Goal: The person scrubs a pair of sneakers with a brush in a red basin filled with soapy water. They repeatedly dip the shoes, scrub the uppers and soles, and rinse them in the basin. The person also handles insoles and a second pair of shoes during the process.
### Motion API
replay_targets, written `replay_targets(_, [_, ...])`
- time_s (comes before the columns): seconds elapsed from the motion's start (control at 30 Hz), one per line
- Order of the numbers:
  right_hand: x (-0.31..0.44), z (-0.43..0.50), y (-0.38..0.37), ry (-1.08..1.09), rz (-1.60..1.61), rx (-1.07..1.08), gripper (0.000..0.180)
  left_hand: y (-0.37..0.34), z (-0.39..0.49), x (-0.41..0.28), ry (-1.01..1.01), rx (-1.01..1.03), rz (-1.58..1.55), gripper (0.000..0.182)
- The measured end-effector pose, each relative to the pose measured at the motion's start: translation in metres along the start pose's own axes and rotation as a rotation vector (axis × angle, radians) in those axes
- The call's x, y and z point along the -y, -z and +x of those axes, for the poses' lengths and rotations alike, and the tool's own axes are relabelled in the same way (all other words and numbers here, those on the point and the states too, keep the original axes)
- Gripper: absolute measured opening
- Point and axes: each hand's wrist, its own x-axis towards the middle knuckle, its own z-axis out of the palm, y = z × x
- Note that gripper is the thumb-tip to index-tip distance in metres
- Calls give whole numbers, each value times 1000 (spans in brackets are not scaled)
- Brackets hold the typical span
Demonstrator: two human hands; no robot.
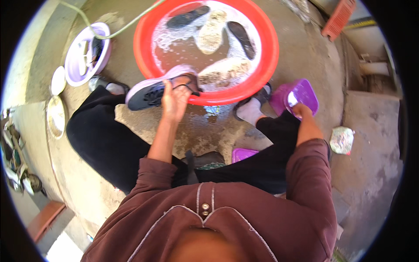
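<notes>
My left hand (176,98) holds a dark sneaker (147,95) with a pale sole over the near left rim of a red plastic basin (140,49). Soapy brown water fills the basin, with several shoes in it, among them one with a light sole facing up (212,31) and a dark one (241,39). At the right, my right hand (301,110) reaches into the mouth of a purple plastic container (306,93). Something white shows by its fingers; whether they grip it cannot be told.
A lilac basin (106,59) with shoes stands at the left, beside two pale round items. A pale green hose (131,28) crosses above. A purple lid (244,155) lies between my legs, and a clear plastic bag (341,140) is on the concrete at the right.
</notes>
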Motion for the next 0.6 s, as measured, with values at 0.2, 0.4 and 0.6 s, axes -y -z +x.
replay_targets(0.2, [2,-35,30,-20,112,332,21,-6,0,-5,-90,-83,52,78])
replay_targets(0.4, [-4,-21,17,-83,166,117,21,-19,-5,-3,-116,-19,105,85])
replay_targets(0.6, [11,-11,2,25,-26,61,26,-12,-6,-11,-69,0,74,65])
